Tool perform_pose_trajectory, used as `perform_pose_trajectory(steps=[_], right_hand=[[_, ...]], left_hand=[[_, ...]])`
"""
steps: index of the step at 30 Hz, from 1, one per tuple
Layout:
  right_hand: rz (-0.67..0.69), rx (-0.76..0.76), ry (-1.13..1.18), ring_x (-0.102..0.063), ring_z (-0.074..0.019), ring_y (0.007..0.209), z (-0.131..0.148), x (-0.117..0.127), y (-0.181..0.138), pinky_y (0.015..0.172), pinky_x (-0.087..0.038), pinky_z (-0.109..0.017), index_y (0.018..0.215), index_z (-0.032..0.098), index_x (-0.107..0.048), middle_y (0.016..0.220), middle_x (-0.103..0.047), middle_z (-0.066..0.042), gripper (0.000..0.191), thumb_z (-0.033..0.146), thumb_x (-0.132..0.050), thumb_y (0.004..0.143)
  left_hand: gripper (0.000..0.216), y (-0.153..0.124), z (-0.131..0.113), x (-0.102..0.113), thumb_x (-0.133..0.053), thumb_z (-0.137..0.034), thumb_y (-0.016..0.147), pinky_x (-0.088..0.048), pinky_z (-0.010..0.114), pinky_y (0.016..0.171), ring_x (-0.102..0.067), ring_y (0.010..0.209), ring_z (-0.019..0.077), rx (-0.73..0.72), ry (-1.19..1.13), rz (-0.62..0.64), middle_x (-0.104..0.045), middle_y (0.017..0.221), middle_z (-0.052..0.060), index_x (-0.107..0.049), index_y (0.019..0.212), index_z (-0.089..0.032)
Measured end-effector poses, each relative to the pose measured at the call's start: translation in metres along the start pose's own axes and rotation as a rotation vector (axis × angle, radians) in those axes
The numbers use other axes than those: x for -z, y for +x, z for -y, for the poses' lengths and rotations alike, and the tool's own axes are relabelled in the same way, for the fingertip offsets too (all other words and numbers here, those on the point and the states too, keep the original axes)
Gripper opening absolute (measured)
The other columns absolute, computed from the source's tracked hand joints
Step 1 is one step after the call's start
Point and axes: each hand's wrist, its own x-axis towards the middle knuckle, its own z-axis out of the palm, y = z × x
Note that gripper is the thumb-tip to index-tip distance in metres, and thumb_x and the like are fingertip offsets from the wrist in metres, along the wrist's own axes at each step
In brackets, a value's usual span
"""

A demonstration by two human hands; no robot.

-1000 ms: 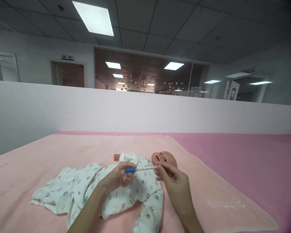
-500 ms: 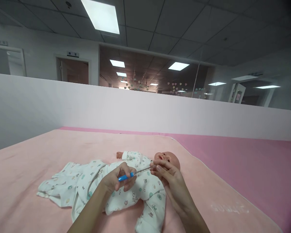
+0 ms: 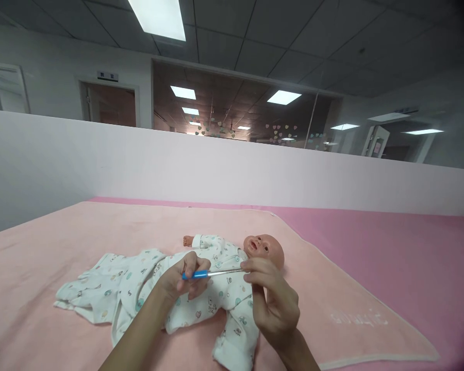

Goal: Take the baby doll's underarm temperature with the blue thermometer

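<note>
A baby doll (image 3: 265,248) in a white printed romper (image 3: 216,296) lies on a pale pink blanket (image 3: 81,242), its head to the right. A thin glass thermometer (image 3: 212,273) with a blue cap is held level above the doll's chest by both my hands. My left hand (image 3: 185,281) pinches the blue end. The fingertips of my right hand (image 3: 272,304) pinch the other end, just below the doll's chin.
The blanket lies on a brighter pink surface (image 3: 390,252) that runs off to the right. A low white partition wall (image 3: 232,170) stands behind it. Beyond are glass panes, doors and ceiling lights.
Both hands have drawn the thermometer slightly toward me and levelled it, away from the doll's chin. The camera view has shifted a little.
</note>
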Motion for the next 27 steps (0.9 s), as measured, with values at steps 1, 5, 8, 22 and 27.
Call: perform_pose_trajectory(steps=[1, 5, 8, 22, 27], right_hand=[[0.001, 0.099, -0.031, -0.058, -0.0193, 0.088, 0.002, 0.000, -0.001, 0.072, -0.052, -0.037, 0.092, 0.017, -0.055, 0.089, -0.061, -0.008, 0.039, -0.010, -0.041, 0.067], [0.025, 0.245, -0.081, -0.057, -0.0225, 0.092, 0.010, 0.002, -0.003, 0.068, -0.054, -0.038, 0.095, 0.011, -0.054, 0.092, -0.062, -0.013, 0.045, -0.014, -0.039, 0.061], [0.017, 0.270, -0.080, -0.057, -0.0237, 0.093, 0.010, 0.002, -0.007, 0.068, -0.055, -0.039, 0.093, 0.009, -0.055, 0.092, -0.062, -0.015, 0.043, -0.014, -0.039, 0.060], [0.075, 0.253, -0.148, -0.059, -0.0242, 0.097, 0.012, 0.007, -0.015, 0.072, -0.056, -0.042, 0.112, 0.018, -0.049, 0.102, -0.063, -0.011, 0.047, -0.004, -0.044, 0.071], [-0.027, 0.071, -0.005, -0.061, -0.0198, 0.088, 0.014, -0.006, -0.006, 0.068, -0.057, -0.038, 0.111, 0.023, -0.048, 0.092, -0.065, -0.007, 0.055, -0.010, -0.049, 0.067]], left_hand=[[0.011, 0.000, 0.000, -0.001, -0.072, -0.023, 0.061, -0.034, 0.015, 0.033, -0.038, 0.040, 0.0048, -0.028, -0.028, -0.017, -0.035, 0.054, -0.005, -0.064, 0.069, -0.025], [0.009, 0.002, -0.002, -0.008, -0.068, -0.022, 0.066, -0.030, 0.015, 0.031, -0.032, 0.038, 0.0040, -0.087, -0.066, -0.053, -0.029, 0.053, -0.006, -0.065, 0.073, -0.025], [0.011, 0.004, -0.003, -0.010, -0.068, -0.022, 0.066, -0.031, 0.015, 0.032, -0.032, 0.039, 0.0048, -0.082, -0.057, -0.023, -0.029, 0.053, -0.006, -0.065, 0.076, -0.025], [0.009, 0.002, -0.002, -0.008, -0.068, -0.023, 0.065, -0.029, 0.017, 0.034, -0.028, 0.043, 0.0072, -0.074, -0.026, -0.033, -0.026, 0.053, -0.004, -0.065, 0.071, -0.028], [0.007, 0.000, -0.006, -0.008, -0.069, -0.025, 0.065, -0.029, 0.015, 0.038, -0.028, 0.042, 0.0041, -0.106, -0.078, -0.238, -0.030, 0.053, -0.005, -0.064, 0.069, -0.026]])
